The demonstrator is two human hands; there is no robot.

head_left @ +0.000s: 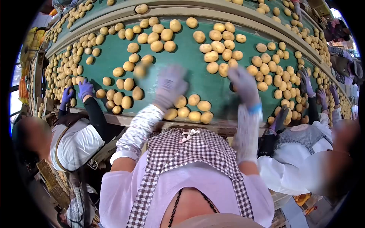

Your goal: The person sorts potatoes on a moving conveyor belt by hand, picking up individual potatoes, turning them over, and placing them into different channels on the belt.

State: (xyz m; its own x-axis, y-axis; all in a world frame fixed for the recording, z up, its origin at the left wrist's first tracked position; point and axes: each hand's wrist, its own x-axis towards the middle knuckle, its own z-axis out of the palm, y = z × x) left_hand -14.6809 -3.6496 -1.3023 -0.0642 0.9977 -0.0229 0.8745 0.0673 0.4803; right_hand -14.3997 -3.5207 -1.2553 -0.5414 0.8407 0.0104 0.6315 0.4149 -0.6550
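In purple-grey gloves, both of my hands are over a green conveyor belt (91, 70) carrying many yellow potatoes. My left hand (171, 86) is smeared by motion above bare belt, its fingers too blurred to read. A blurred potato (140, 70) lies to its left, apart from it, and a small group of potatoes (194, 100) sits just below and right of it. My right hand (245, 85), also blurred, is at the right edge of the middle potato cluster (218, 46), close to a potato (223, 70). Whether it holds one is hidden.
A wooden rail (182, 12) runs along the belt's far side, with a second potato belt beyond. On the left, a co-worker's purple-gloved hand (85, 89) reaches among potatoes. To the right, other co-workers' gloved hands (307, 83) work near a dense potato pile (287, 85).
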